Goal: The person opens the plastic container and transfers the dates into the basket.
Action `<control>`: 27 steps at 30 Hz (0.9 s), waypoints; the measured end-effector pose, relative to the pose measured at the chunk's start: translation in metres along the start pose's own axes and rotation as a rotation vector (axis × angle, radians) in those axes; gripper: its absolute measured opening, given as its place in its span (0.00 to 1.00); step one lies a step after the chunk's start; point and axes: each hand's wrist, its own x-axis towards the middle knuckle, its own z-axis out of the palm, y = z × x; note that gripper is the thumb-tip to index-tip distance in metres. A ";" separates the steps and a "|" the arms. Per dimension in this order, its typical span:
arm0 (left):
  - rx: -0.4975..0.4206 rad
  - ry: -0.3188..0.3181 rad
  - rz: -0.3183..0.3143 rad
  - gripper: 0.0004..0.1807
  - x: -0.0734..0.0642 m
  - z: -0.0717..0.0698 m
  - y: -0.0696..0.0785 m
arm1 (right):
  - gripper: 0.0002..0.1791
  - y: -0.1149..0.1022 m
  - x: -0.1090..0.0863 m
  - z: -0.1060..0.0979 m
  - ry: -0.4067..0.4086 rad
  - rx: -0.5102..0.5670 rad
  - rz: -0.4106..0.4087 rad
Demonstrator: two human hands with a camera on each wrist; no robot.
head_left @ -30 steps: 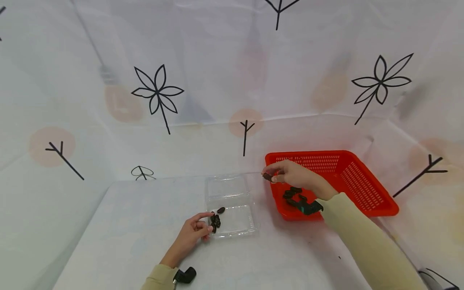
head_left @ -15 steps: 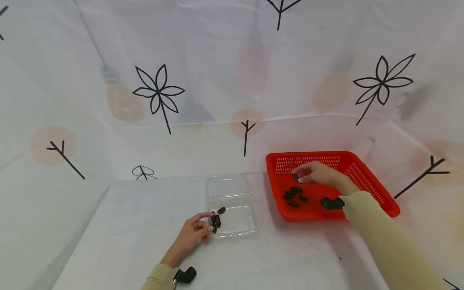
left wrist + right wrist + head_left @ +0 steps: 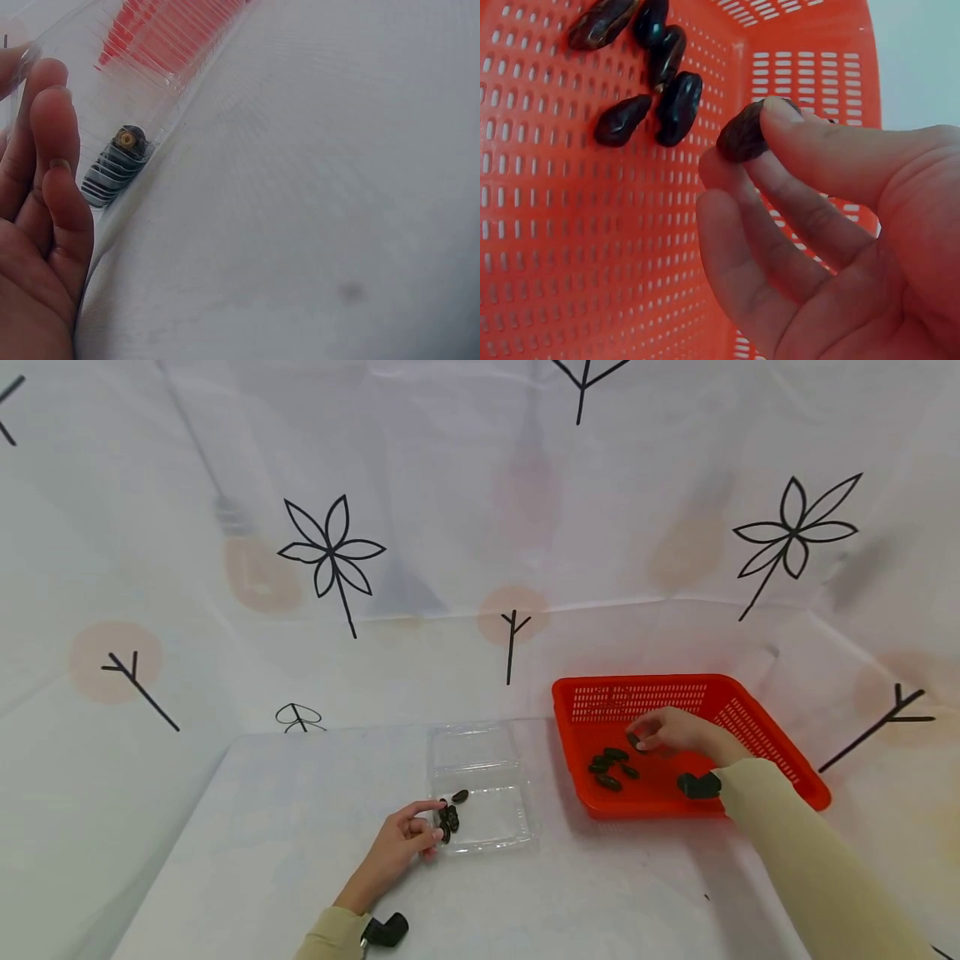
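Observation:
Thumb and fingertips of my right hand [image 3: 832,217] pinch a dark, wrinkled date [image 3: 744,133], held above the floor of a red plastic basket [image 3: 637,685]. Several glossy dates [image 3: 679,109] lie to the left of it in that basket. My left hand [image 3: 401,839] grips the left edge of a clear plastic clamshell box [image 3: 491,818], index finger and thumb at its rim. Against that side of the box several dates [image 3: 453,818] are clustered, with a single date [image 3: 461,796] just behind. The left wrist view shows a date [image 3: 116,169] through the ribbed clear wall.
The box's lid [image 3: 472,747] lies folded back toward the wall. A white patterned sheet [image 3: 420,552] covers the back and sides. On the white tabletop [image 3: 300,810], a small dark speck [image 3: 707,897] lies in front of the basket.
My right hand has moved right from the basket's left rim to over its middle, still holding the date, and is now slightly lower. The left hand and the box stay in place.

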 end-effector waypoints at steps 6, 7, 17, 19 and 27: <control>0.006 -0.007 -0.002 0.26 0.000 -0.001 -0.001 | 0.22 0.002 -0.004 -0.001 0.002 -0.011 0.017; 0.005 -0.008 -0.001 0.26 0.000 -0.001 -0.001 | 0.22 0.002 -0.004 -0.001 0.001 -0.018 0.012; 0.010 -0.003 -0.006 0.26 0.001 0.000 0.002 | 0.22 0.002 -0.007 -0.002 0.013 -0.033 0.006; 0.013 0.000 -0.009 0.26 0.000 0.000 0.003 | 0.22 0.001 -0.007 -0.001 0.021 -0.042 -0.013; 0.012 -0.004 -0.015 0.26 0.000 0.000 0.003 | 0.19 -0.021 -0.006 0.005 0.065 -0.067 -0.097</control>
